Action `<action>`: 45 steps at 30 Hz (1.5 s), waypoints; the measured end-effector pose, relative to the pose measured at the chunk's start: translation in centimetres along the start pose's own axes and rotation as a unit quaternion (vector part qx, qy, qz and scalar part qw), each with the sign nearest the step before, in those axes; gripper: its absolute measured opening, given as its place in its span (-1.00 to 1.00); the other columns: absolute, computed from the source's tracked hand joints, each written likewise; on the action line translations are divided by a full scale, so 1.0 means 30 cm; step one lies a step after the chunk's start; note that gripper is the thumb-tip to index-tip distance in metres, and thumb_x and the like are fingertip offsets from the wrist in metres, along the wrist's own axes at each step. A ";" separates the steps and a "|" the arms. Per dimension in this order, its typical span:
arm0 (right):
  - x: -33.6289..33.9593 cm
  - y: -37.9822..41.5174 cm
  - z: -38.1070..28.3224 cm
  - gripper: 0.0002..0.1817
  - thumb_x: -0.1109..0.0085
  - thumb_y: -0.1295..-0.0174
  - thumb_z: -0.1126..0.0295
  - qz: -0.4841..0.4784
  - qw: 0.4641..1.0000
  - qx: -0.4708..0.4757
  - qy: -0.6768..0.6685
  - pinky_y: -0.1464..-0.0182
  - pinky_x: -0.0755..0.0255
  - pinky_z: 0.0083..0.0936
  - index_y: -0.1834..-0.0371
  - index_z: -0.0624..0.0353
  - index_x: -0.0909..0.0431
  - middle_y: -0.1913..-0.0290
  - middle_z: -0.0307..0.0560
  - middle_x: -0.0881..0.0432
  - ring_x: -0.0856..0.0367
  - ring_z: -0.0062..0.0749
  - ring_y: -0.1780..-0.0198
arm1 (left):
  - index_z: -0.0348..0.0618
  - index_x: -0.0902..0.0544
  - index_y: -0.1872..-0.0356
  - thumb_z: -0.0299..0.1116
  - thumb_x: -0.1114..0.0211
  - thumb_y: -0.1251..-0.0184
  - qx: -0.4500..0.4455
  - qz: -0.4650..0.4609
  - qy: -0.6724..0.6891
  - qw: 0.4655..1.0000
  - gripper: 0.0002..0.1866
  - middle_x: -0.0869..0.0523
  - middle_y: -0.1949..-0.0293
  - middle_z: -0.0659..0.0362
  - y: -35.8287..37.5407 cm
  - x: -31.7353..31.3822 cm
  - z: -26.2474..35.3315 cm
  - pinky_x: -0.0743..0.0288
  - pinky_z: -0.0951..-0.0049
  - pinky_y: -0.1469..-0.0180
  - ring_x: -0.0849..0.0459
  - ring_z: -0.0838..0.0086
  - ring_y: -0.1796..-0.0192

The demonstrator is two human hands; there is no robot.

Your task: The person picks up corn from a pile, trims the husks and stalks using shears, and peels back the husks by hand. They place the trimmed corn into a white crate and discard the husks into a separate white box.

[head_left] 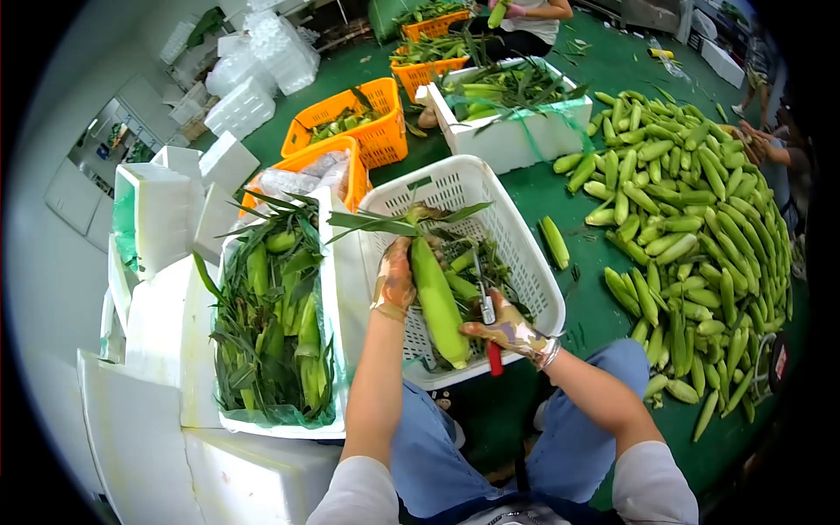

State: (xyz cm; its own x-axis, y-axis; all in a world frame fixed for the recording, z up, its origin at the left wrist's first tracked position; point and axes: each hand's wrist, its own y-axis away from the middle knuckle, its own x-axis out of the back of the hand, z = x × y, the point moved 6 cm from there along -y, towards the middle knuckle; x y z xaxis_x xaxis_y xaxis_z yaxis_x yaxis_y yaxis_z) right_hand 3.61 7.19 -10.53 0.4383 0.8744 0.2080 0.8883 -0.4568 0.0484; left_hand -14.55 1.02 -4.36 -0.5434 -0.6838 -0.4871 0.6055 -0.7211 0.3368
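My left hand point(394, 280), in a patterned glove, grips a green ear of corn point(437, 302) held over a white plastic basket point(525, 262); long leaves stick out from the ear's far end. My right hand point(509, 334), gloved too, is closed on red-handled shears point(488, 328) whose blades point up beside the ear. Husk trimmings lie in the basket under both hands.
A white foam box point(337, 289) full of leafy corn stands at my left. A big pile of trimmed ears point(691, 219) covers the green floor at right. Orange crates point(385, 122) and another foam box point(516, 131) sit beyond. Other people sit at top and right.
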 end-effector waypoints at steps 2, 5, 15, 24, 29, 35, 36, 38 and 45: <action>-0.050 0.030 -0.075 -0.11 -0.51 0.12 0.18 -0.016 0.975 0.002 -0.221 -0.11 -0.36 -0.46 -0.20 0.38 -0.19 -0.05 0.01 -0.45 -0.43 -0.39 -0.07 | -0.18 -0.51 0.08 -0.09 -0.06 -0.37 0.026 -0.058 0.019 0.998 -0.64 -0.65 0.35 0.12 -0.019 -0.051 -0.080 -0.59 0.34 0.30 -0.63 0.36 0.38; -0.031 0.043 -0.061 -0.24 -0.50 0.08 0.26 0.014 0.970 -0.004 -0.244 -0.07 -0.39 -0.51 -0.13 0.32 -0.26 0.00 -0.08 -0.49 -0.45 -0.47 -0.01 | -0.19 -0.47 -0.01 -0.11 -0.19 -0.29 0.040 -0.105 0.016 0.994 -0.59 -0.65 0.24 0.10 0.043 -0.130 -0.089 -0.53 0.40 0.07 -0.61 0.37 0.18; 0.183 0.036 0.018 -0.15 -0.40 0.12 -0.08 0.029 0.986 0.045 0.155 -0.01 -0.38 -0.37 -0.03 0.39 -0.30 0.15 0.22 -0.51 -0.52 -0.09 0.07 | -0.31 -0.25 -0.30 -0.27 -0.39 0.06 -0.110 -0.022 -0.690 0.716 -0.16 -0.61 -0.03 -0.02 0.032 -0.068 -0.116 -0.44 0.40 -0.09 -0.60 0.25 -0.06; 0.191 0.003 0.041 -0.18 -0.40 0.07 0.00 -0.151 0.984 -0.050 0.079 -0.01 -0.35 -0.37 -0.10 0.42 -0.30 0.14 0.17 -0.54 -0.50 -0.17 0.07 | -0.10 -0.20 -0.37 -0.10 -0.35 0.13 -0.001 -0.155 -0.712 0.685 -0.07 -0.60 -0.05 -0.04 0.036 -0.037 -0.206 -0.36 0.34 -0.17 -0.56 0.13 -0.09; 0.115 0.029 0.070 -0.44 -0.41 0.01 0.16 -0.140 0.948 -0.197 -0.208 0.58 -0.33 -0.65 0.06 0.26 -0.38 0.46 -0.27 -0.48 -0.43 -0.69 0.54 | -0.25 -0.21 -0.34 -0.28 -0.38 0.10 0.059 -0.167 -0.590 0.788 -0.11 -0.49 -0.16 -0.07 -0.098 0.147 -0.338 -0.39 0.39 -0.15 -0.56 0.17 -0.10; 0.085 0.050 0.092 -0.55 -0.38 -0.02 0.11 -0.087 0.922 -0.219 -0.308 0.59 -0.32 -0.62 0.25 0.18 -0.42 0.53 -0.26 -0.47 -0.42 -0.63 0.56 | -0.29 -0.24 -0.30 -0.41 -0.44 0.13 -0.011 -0.101 -0.392 0.915 -0.14 -0.62 0.10 0.06 -0.006 0.155 -0.117 -0.52 0.55 0.12 -0.64 0.46 0.12; 0.088 0.067 0.040 -0.55 -0.36 -0.03 0.05 -0.138 0.933 -0.195 -0.270 0.60 -0.33 -0.61 0.27 0.18 -0.43 0.53 -0.26 -0.47 -0.42 -0.63 0.56 | -0.28 -0.26 -0.29 -0.42 -0.45 0.13 0.029 -0.170 -0.335 0.926 -0.15 -0.63 0.12 0.07 0.043 0.088 -0.090 -0.53 0.50 0.11 -0.64 0.44 0.12; 0.089 0.105 -0.019 -0.53 -0.24 -0.11 -0.06 -0.198 0.941 -0.146 -0.231 0.56 -0.38 -0.60 0.34 0.18 -0.46 0.53 -0.24 -0.49 -0.45 -0.63 0.55 | -0.24 -0.28 -0.27 -0.39 -0.47 0.11 0.082 -0.264 -0.249 0.928 -0.18 -0.64 0.20 0.08 0.047 0.062 -0.126 -0.55 0.37 0.13 -0.64 0.36 0.17; 0.085 0.172 -0.071 -0.62 -0.17 -0.23 0.06 -0.307 0.865 -0.158 -0.364 0.58 -0.42 -0.62 0.29 0.21 -0.52 0.58 -0.23 -0.49 -0.50 -0.58 0.63 | -0.29 -0.30 -0.24 -0.23 -0.45 0.12 0.158 -0.386 -0.102 0.903 -0.17 -0.62 0.30 0.00 0.148 -0.104 -0.182 -0.55 0.35 0.25 -0.65 0.28 0.32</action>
State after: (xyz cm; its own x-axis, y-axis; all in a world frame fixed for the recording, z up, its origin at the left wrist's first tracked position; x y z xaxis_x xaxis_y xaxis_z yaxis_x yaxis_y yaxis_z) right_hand 9.01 6.71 -7.68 -0.0308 0.7861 -0.6173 0.9528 0.2097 0.2195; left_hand -6.99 0.56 -5.73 -0.8480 0.0541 -0.5272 -0.1790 -0.9656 0.1888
